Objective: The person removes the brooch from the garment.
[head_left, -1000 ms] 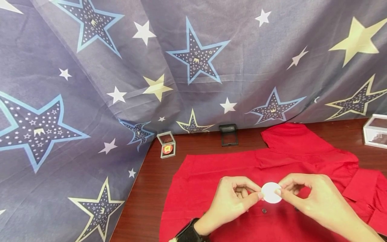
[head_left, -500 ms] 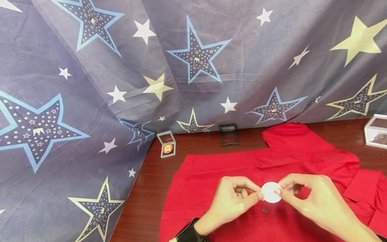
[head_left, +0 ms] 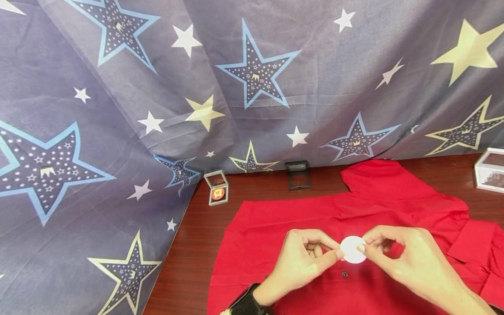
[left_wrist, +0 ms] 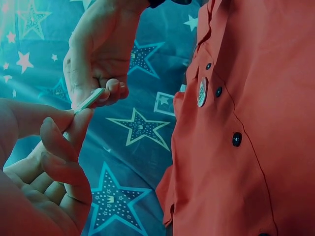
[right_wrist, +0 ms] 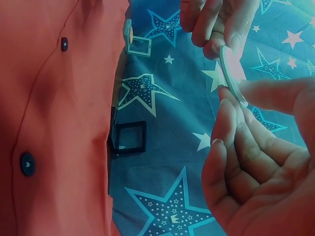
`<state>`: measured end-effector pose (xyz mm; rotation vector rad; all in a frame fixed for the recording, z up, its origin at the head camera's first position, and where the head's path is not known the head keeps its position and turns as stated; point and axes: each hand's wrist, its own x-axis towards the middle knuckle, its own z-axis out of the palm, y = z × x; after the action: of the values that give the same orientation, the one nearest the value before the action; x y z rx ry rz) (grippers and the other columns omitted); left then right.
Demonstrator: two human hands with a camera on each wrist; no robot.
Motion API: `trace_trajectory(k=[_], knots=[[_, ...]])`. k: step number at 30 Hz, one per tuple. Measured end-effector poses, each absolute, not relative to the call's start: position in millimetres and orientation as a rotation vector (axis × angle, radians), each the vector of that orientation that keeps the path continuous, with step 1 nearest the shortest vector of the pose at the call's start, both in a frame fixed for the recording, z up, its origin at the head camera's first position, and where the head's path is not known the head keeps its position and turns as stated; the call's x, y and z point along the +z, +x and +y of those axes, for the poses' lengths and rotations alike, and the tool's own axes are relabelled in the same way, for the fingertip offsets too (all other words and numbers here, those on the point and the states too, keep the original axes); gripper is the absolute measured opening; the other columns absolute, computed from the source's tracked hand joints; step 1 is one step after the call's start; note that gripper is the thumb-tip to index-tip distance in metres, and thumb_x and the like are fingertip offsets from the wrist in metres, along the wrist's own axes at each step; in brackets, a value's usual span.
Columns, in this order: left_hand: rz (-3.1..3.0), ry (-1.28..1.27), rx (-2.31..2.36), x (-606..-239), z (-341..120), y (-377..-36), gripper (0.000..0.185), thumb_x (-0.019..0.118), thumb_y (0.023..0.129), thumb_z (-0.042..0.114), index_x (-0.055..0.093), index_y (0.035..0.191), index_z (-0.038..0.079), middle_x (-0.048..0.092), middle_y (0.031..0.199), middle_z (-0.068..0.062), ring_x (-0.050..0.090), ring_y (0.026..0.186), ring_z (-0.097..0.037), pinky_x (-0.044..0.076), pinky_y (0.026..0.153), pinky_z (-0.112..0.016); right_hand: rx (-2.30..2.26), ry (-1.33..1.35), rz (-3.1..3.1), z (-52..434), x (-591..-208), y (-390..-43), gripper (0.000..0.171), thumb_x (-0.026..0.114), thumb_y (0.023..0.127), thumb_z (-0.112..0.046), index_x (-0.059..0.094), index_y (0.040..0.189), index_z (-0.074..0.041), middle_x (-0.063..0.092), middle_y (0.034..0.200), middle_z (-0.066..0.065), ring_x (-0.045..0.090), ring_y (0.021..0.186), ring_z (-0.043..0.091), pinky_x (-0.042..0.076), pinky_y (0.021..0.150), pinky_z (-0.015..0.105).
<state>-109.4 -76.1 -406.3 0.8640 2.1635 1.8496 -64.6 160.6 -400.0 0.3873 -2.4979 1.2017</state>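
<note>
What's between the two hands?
A small white disc. The left hand pinches its left edge and the right hand pinches its right edge, above the red shirt. The head view shows it best.

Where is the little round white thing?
In the head view, the small white round disc is low and right of centre, pinched between the left hand and right hand above the red shirt.

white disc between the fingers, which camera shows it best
The head view: the white disc faces the camera as a full round shape, pinched by the left hand and right hand above the red shirt. Both wrist views show it only edge-on, as a thin sliver between fingertips.
</note>
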Motion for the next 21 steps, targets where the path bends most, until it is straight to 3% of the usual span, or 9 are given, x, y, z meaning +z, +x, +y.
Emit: trace_trajectory(k=[21], knots=[[2.162,0.886,1.831,-407.9,-77.4,-110.1,0.004,0.079,0.087,0.008,0.079,0.091,0.007,0.064,0.063,-0.006,0.037,0.044,-0.001,0.026,0.040,-0.019,1.215,0.375,-2.519,159.2,-399.1,-64.4,0.034,0.090,0.078,-0.013,0.072,0.088,-0.039,0.067,0.075,-0.023,0.062,0.067,0.002,0.046,0.061,0.016]])
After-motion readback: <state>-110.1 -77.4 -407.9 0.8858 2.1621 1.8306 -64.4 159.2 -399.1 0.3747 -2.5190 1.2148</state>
